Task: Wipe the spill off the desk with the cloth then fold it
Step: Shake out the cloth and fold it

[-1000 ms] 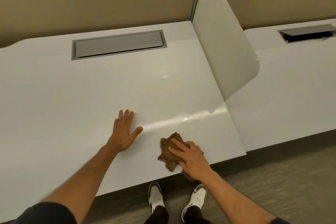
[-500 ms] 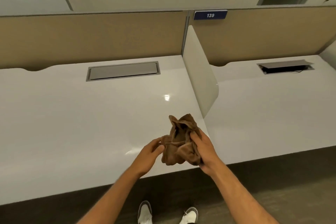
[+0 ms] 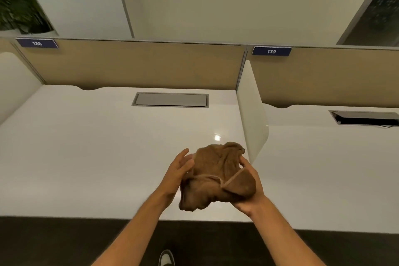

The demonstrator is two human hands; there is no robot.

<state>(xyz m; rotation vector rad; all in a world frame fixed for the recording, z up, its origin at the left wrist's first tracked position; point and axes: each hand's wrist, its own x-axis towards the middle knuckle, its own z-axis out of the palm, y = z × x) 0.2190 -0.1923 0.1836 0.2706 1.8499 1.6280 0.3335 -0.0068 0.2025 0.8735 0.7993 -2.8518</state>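
White surface [image 3: 86, 157] looks clean, so folding comes next. Right hand [image 3: 248, 196] grips the bunched cloth [image 3: 216, 175] up in the air. Left hand [image 3: 180, 168] is spread, touching its side. Next, find two corners and shake it flat.

You see the brown cloth [image 3: 216, 176] bunched and crumpled, lifted clear above the white surface [image 3: 97, 157] near its front edge, a stitched hem crossing its lower half and one loose lobe drooping toward 7 o'clock.
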